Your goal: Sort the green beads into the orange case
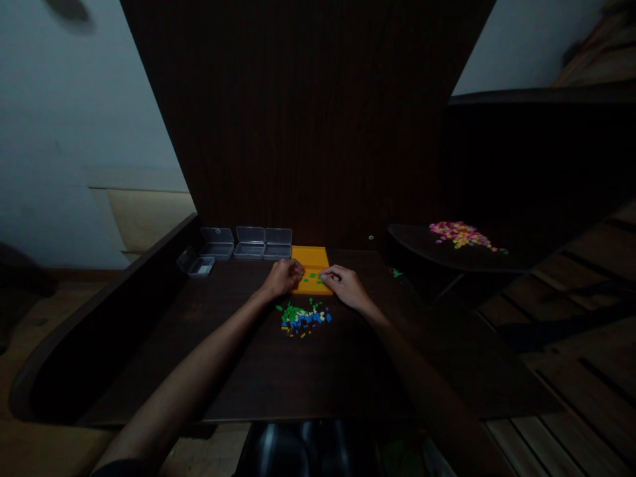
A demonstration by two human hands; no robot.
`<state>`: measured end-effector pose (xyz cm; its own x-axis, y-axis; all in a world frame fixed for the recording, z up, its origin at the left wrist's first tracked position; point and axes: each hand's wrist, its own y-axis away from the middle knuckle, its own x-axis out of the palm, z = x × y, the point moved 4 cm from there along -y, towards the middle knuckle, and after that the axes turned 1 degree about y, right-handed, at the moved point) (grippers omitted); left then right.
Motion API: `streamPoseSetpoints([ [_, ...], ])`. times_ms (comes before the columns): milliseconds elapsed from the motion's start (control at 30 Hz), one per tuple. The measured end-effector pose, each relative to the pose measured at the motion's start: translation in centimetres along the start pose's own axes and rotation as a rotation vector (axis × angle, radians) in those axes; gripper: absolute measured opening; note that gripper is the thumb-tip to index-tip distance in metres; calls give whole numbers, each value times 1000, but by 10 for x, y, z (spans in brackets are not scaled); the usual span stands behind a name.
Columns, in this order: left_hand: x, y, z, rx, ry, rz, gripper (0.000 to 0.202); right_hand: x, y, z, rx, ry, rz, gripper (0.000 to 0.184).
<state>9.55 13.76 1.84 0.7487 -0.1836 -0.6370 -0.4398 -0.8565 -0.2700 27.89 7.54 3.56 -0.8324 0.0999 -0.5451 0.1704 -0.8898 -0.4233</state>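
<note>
An orange, shallow box-like tray [310, 256] lies on the dark desk, with several small green pieces [307, 280] inside its near half. At its left edge is my left hand [283, 278], fingers curled and pressed together over the tray; anything between the fingertips is too small to make out. My right hand [344, 285] reaches over the right edge, its fingers closed close to a green piece. Whether it grips that piece I cannot tell. Just in front of the tray spreads a loose pile of small green, blue, white and yellow bricks [303, 318].
Clear plastic boxes with raised lids [250, 250] stand along the back left, and a smaller one [203, 267] sits nearer. On the right shelf [412, 238] lies a heap of pink and yellow bits [460, 234]. A small green and red thing [395, 272] lies below it.
</note>
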Motion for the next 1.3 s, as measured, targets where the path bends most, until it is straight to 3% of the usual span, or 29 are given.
streamPoseSetpoints([
  [233, 7, -10, 5, -79, -29, 25, 26, 4, -2, -15, 127, -209, -6, 26],
  [433, 1, -5, -3, -48, -115, 21, 36, 4, -2, -19, 284, -382, -20, 29],
  [600, -10, 10, -23, 154, -192, -27, 35, 3, 1, -13, 404, -446, -17, 37],
  [700, -11, 22, -38, 317, -187, -45, 25, 5, 4, -7, 472, -501, 3, 44],
  [833, -8, 35, -50, 436, -136, -109, 17, 8, 6, 2, 504, -585, 23, 48],
  [1000, -5, 46, -56, 500, -107, -226, 13, 13, 8, 6, 512, -649, 74, 47],
  [1300, -2, 55, -57, 526, -152, -259, 15, 17, 10, 8, 507, -669, 133, 44],
])
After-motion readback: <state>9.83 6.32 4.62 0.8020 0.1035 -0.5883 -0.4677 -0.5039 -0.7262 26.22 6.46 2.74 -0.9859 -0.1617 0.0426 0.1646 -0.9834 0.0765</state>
